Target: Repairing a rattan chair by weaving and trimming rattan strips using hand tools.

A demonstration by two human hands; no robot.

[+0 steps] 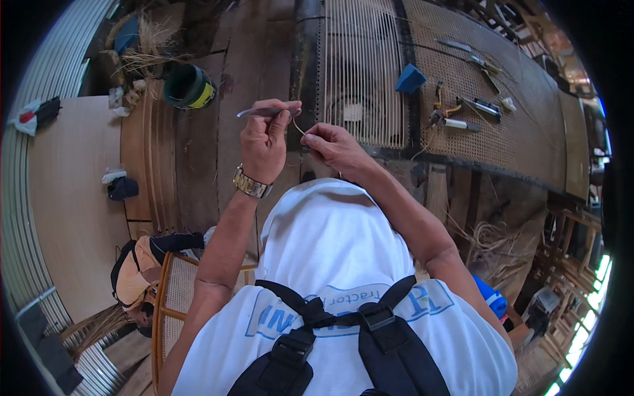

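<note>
My left hand, with a metal-banded watch at the wrist, is closed around a thin pointed blade that sticks out to the left; its handle is hidden in the fingers. A pale, narrow strand of cane curves between my two hands. Its lower end is pinched in the fingertips of my right hand. Just beyond the hands lies a dark-edged frame strung with pale parallel strands. Both hands are above its near left corner, and whether they touch it cannot be made out.
A woven cane panel at the right carries pliers, a knife and other tools. A blue block rests by the strung strands. A dark green bucket stands left. Another person is at lower left, near a cane-seated chair.
</note>
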